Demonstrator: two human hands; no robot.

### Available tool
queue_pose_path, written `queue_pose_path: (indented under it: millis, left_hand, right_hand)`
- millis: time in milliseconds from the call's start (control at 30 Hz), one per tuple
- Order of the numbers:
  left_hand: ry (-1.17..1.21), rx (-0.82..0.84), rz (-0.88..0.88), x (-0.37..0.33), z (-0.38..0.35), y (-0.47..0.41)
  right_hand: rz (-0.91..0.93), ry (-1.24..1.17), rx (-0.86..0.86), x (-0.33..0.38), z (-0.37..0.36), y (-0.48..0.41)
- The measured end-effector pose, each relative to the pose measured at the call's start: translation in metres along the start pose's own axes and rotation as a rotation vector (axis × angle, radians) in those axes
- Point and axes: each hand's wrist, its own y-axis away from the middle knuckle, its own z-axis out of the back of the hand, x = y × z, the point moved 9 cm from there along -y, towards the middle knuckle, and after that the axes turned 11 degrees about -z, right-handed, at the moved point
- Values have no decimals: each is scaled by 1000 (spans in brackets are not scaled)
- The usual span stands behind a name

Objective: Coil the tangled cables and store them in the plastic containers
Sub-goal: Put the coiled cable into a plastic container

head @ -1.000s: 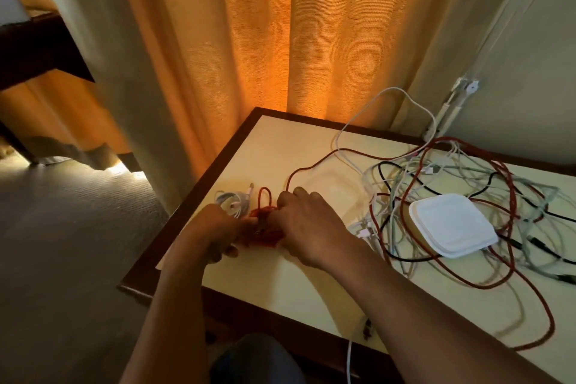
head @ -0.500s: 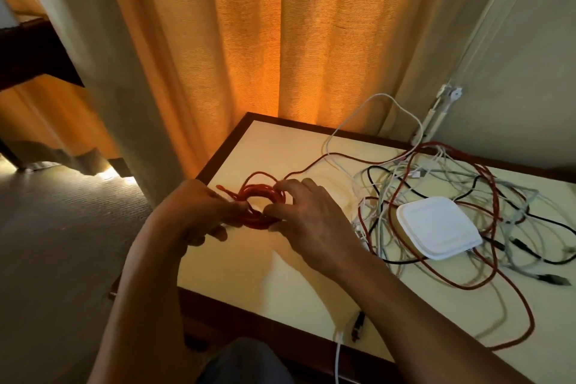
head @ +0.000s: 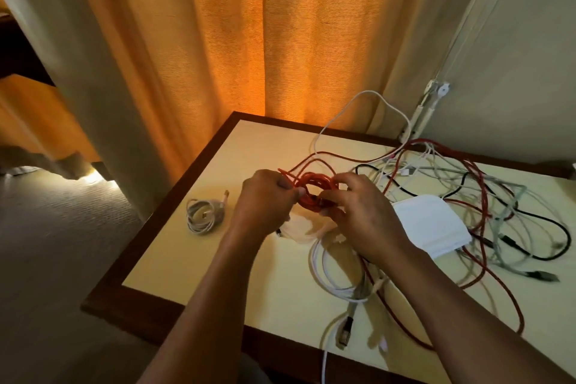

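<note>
**Red coil gripped in both hands, partly hidden**

Your left hand point(head: 265, 199) and right hand point(head: 361, 215) meet over the middle of the worktop point(head: 193, 262). Both are curled round the red cable point(head: 314, 185), which is wound into a small ring between them. The left fingers point(head: 288, 192) pinch the ring's left side, and the right fingers point(head: 338, 195) close on its right and lower edge. Your knuckles cover the lower part of the ring, so you cannot tell how many turns it has.

From the ring, red strands run back and to the right into the tangle point(head: 486, 193) of red, black, grey and white leads, where single cables are hard to follow. The white container point(head: 433, 224) lies in that tangle just beside your right wrist, with its near-left corner hidden by the arm. Whether it is a lid or a closed box cannot be told.

A pale shape point(head: 300, 229) lies on the worktop beneath your hands, too blurred to name. To the left of your left hand, and apart from it, lies a wound white coil point(head: 202, 215). A white lead point(head: 324, 271) loops under your right forearm, and a grey plug point(head: 343, 332) lies near the front edge. The frame cuts off the tangle's right side. The curtain point(head: 249, 40) hangs behind.
</note>
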Motion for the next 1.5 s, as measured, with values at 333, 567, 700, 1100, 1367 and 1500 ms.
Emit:
queue_pose_path:
  millis: [333, 567, 700, 1100, 1367, 1500]
  left_hand:
    - [-267, -20, -47, 14, -8, -7]
    - [-149, -144, -191, 11, -6, -7]
    - [-197, -95, -220, 17, -13, -10]
    - [-330, -46, -92, 30, -16, -9]
    - [-400, 156, -51, 23, -18, -9]
    - [-366, 170, -60, 27, -9, -7]
  right_hand:
    - [-70, 147, 174, -9, -23, -13]
    - [-123, 157, 265, -14, -33, -19]
    - [-172, -68, 382, -17, -28, -17]
    - [-174, 36, 64, -22, -18, -23]
    - [-238, -3, 342, -33, -51, -25]
    - [-238, -240, 480, -33, -57, -20]
